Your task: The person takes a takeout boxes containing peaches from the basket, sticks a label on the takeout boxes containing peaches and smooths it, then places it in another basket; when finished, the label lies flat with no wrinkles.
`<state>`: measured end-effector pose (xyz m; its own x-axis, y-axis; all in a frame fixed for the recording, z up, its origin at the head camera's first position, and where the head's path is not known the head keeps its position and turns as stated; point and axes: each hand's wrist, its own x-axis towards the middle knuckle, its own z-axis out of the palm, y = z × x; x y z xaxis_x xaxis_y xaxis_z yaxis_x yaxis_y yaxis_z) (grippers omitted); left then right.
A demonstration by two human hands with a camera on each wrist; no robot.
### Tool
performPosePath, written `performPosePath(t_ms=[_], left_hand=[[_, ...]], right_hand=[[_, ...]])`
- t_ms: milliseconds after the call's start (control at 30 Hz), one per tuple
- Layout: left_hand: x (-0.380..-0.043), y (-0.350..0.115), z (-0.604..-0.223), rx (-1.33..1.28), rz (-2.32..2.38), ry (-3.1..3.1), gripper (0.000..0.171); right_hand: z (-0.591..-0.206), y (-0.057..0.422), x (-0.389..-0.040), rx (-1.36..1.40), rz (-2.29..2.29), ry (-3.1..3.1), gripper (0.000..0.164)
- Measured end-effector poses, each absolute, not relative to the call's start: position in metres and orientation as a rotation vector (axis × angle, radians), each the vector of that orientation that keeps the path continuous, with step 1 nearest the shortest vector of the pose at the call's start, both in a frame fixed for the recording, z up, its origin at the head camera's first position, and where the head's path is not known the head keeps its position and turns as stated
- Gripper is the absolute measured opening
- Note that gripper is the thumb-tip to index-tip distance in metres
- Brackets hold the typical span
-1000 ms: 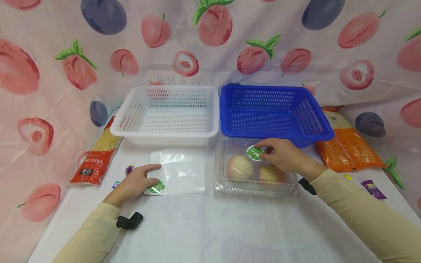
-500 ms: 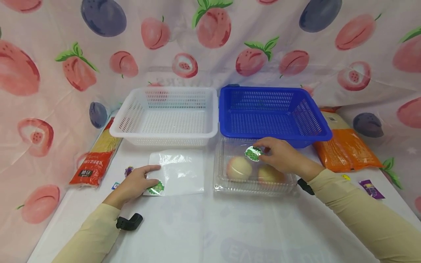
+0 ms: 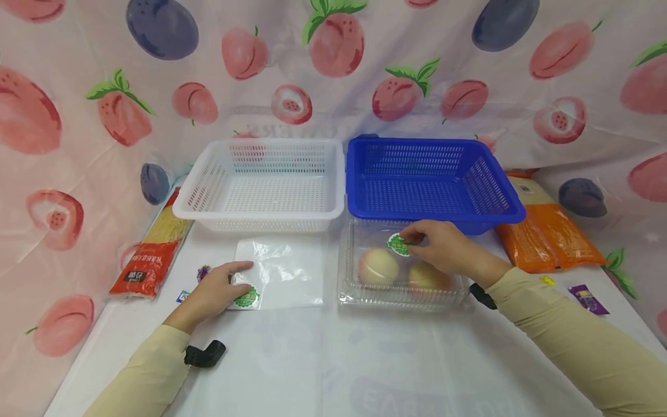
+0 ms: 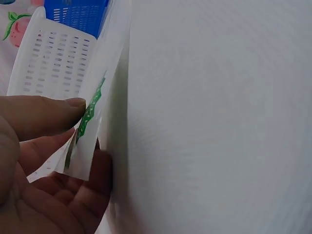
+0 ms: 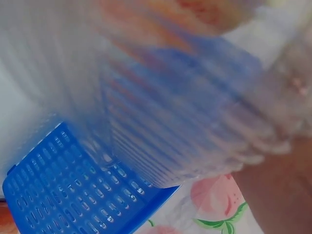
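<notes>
In the head view my left hand (image 3: 216, 289) holds the left edge of a glossy white sheet (image 3: 286, 272). The left wrist view has the thumb (image 4: 53, 114) against a green sticker (image 4: 90, 114) on this sheet, with other fingers behind it. Over the lid of a clear plastic clamshell box (image 3: 349, 266), my right hand (image 3: 445, 249) pinches a round green-and-white sticker (image 3: 397, 245) by its right side. Two peaches (image 3: 379, 267) are visible inside the box. The right wrist view looks through blurred ribbed plastic (image 5: 161, 131); the fingertips are hidden there.
Behind stand a white basket (image 3: 260, 215) and a blue basket (image 3: 438, 215), side by side. A red-and-yellow packet (image 3: 148, 260) lies at left, an orange bag (image 3: 554, 237) at right. Small wrapped items include a purple packet (image 3: 589, 300) and one (image 3: 203, 272) beside my left hand.
My right hand has shifted slightly left over the lid, with the round sticker between its fingers. The left hand has stayed on the sheet. The head view has drifted a little.
</notes>
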<state>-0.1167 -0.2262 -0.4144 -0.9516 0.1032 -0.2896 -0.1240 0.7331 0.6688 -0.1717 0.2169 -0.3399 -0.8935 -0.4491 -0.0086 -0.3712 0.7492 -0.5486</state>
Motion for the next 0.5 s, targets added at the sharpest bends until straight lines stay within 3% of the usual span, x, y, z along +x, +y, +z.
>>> performPosePath(t_ms=[500], left_hand=[[-0.113,-0.217,-0.397,0.162,0.942,2.833,0.06]], right_hand=[[-0.341,0.214,-0.176,-0.738,-0.786,2.789,0.024]])
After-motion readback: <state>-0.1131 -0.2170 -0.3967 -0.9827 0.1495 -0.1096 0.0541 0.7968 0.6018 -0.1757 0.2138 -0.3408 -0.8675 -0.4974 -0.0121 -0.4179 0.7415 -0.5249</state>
